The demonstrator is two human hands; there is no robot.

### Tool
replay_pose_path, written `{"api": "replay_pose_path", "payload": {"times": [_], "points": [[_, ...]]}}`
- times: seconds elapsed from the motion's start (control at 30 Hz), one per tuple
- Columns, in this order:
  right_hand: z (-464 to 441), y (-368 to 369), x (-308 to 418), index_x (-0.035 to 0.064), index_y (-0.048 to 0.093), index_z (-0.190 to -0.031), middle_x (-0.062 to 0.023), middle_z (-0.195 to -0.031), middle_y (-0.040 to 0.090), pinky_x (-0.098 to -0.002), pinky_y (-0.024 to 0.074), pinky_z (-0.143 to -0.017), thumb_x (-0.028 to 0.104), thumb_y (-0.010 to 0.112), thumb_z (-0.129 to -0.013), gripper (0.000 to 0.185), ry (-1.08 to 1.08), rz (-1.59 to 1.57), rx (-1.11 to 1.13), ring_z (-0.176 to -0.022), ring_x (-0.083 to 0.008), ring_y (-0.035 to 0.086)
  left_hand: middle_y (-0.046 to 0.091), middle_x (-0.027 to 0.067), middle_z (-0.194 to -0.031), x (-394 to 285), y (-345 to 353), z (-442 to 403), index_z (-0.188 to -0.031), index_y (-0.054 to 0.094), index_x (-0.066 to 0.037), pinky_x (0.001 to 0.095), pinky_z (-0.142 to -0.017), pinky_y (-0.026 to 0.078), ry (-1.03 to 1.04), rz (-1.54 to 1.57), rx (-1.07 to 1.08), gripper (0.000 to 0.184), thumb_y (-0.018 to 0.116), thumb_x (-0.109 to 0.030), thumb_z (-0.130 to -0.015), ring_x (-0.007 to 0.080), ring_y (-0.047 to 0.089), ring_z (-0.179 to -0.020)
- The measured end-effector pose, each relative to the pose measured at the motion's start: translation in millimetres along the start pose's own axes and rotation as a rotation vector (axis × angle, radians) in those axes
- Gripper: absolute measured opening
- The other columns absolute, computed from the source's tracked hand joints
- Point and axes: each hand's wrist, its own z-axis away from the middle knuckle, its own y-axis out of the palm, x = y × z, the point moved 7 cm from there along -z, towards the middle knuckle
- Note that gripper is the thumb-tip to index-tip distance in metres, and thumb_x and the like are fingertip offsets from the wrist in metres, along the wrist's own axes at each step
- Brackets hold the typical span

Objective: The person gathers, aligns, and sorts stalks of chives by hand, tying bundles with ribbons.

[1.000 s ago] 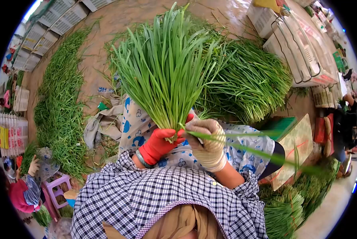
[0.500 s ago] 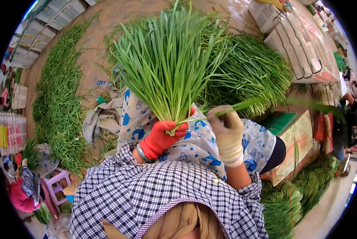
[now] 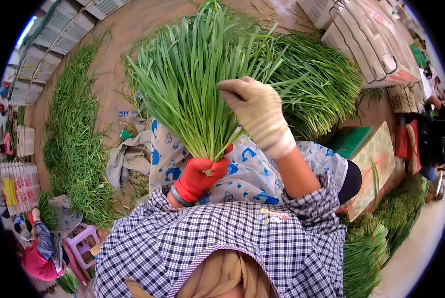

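Observation:
A fanned bunch of long flat green leaves, looking like garlic chives [image 3: 195,94], stands upright over my lap. Its pale stem ends are wrapped by my left hand [image 3: 198,178] in a red glove. My right hand [image 3: 259,113], in a cream knitted glove, is at the right side of the bunch, partway up the leaves. Its fingers are bent together toward the leaves; whatever is between the fingertips is hidden. A plastic apron [image 3: 252,174] with blue prints covers my lap under the bunch.
A large heap of chives [image 3: 322,84] lies ahead to the right, with loose leaves [image 3: 73,139] strewn on the left. White crates [image 3: 366,39] stand at the right, near a board [image 3: 371,174]. Tied bundles [image 3: 364,258] lie behind it. Another person [image 3: 38,258] sits by a purple stool [image 3: 83,243].
My right hand has moved up and left, from beside the stem ends to the leaves. The leaf it drew out to the right is gone from it. My left hand keeps its hold.

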Motion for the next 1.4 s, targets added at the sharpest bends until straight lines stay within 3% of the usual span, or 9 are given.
{"api": "replay_pose_path", "payload": {"times": [0.3, 0.5, 0.67, 0.97, 1.03, 1.13, 1.2, 1.33, 1.4], "points": [[-30, 45, -34, 0.0089, 0.071, -0.102, -0.0162, -0.094, 0.070, -0.0389, 0.0512, -0.082, 0.048, 0.066, -0.078, 0.046, 0.355, 0.150, 0.352, -0.090, -0.0312, 0.067, 0.052, 0.0008, -0.075, -3, 0, 1, -0.128, 0.048, 0.003, 0.0216, -0.060, 0.034, 0.087, -0.141, -0.001, 0.059, 0.064, -0.015, -0.074, 0.0089, 0.043, -0.061], [-15, 41, -53, 0.0022, 0.070, -0.093, -0.0168, -0.085, 0.070, -0.0349, 0.0521, -0.075, 0.030, 0.070, -0.078, 0.032, 0.449, -0.351, 0.172, -0.078, -0.0285, 0.067, 0.051, 0.0012, -0.074, -2, -2, 1, -0.126, 0.049, 0.003, 0.0223, -0.060, 0.034, 0.071, -0.158, 0.008, 0.058, 0.065, -0.017, -0.074, 0.0088, 0.043, -0.062], [9, 23, -49, -0.0010, 0.065, -0.092, -0.0014, -0.077, 0.065, -0.0251, 0.0476, -0.065, 0.008, 0.072, -0.077, 0.018, 0.545, -0.862, 0.092, -0.070, -0.0082, 0.057, 0.051, 0.0012, -0.074, -4, -4, 3, -0.126, 0.050, 0.003, 0.0235, -0.062, 0.033, 0.118, -0.235, -0.060, 0.057, 0.064, -0.018, -0.075, 0.0108, 0.043, -0.065], [56, 9, 15, 0.0072, 0.067, -0.094, -0.0093, -0.085, 0.067, -0.0284, 0.0519, -0.068, -0.002, 0.066, -0.078, 0.019, 0.171, -0.638, 0.259, -0.076, -0.0191, 0.066, 0.051, 0.0011, -0.075, -9, -12, 0, -0.117, 0.053, 0.003, 0.0238, -0.061, 0.035, 0.202, -0.145, -0.228, 0.037, 0.059, -0.012, -0.083, 0.0103, 0.043, -0.063], [77, 15, 19, 0.0015, 0.065, -0.095, -0.0107, -0.089, 0.069, -0.0282, 0.0545, -0.067, 0.006, 0.066, -0.086, 0.010, 0.062, -0.557, 0.370, -0.077, -0.0195, 0.066, 0.055, 0.0032, -0.077, -22, -7, 16, -0.092, 0.062, 0.001, 0.0278, -0.062, 0.039, 0.702, -1.370, -0.214, 0.017, 0.062, -0.015, -0.086, 0.0140, 0.047, -0.065], [95, -8, 18, 0.0006, 0.061, -0.090, -0.0120, -0.082, 0.067, -0.0309, 0.0558, -0.064, 0.022, 0.067, -0.090, 0.023, 0.146, -0.802, 0.197, -0.073, -0.0224, 0.066, 0.053, 0.0032, -0.072, -24, -2, 5, -0.091, 0.059, -0.001, 0.0273, -0.061, 0.038, 0.310, -0.516, -0.426, 0.015, 0.059, -0.013, -0.082, 0.0143, 0.045, -0.062], [97, -25, -3, 0.0035, 0.056, -0.098, -0.0112, -0.081, 0.065, -0.0308, 0.0544, -0.059, 0.024, 0.067, -0.091, 0.025, 0.260, -0.958, -0.144, -0.069, -0.0207, 0.065, 0.057, 0.0046, -0.079, -15, 11, -2, -0.093, 0.060, 0.003, 0.0269, -0.069, 0.043, 0.153, -0.297, -0.014, 0.016, 0.058, -0.003, -0.078, 0.0152, 0.051, -0.071], [88, -20, -14, 0.0036, 0.057, -0.097, -0.0111, -0.083, 0.066, -0.0282, 0.0544, -0.061, 0.024, 0.069, -0.088, 0.026, 0.442, -1.428, -0.330, -0.065, -0.0189, 0.065, 0.050, 0.0046, -0.070, -13, 24, 2, -0.099, 0.056, -0.001, 0.0269, -0.060, 0.034, 0.259, -0.720, -0.059, 0.030, 0.055, -0.012, -0.072, 0.0138, 0.041, -0.062], [88, -20, -10, 0.0038, 0.057, -0.097, -0.0110, -0.083, 0.065, -0.0283, 0.0546, -0.060, 0.024, 0.069, -0.088, 0.025, 0.369, -1.362, -0.247, -0.064, -0.0189, 0.064, 0.051, 0.0042, -0.075, -11, 17, 0, -0.092, 0.056, 0.002, 0.0256, -0.063, 0.037, 0.180, -0.365, -0.096, 0.018, 0.053, -0.003, -0.075, 0.0150, 0.044, -0.066]]}}
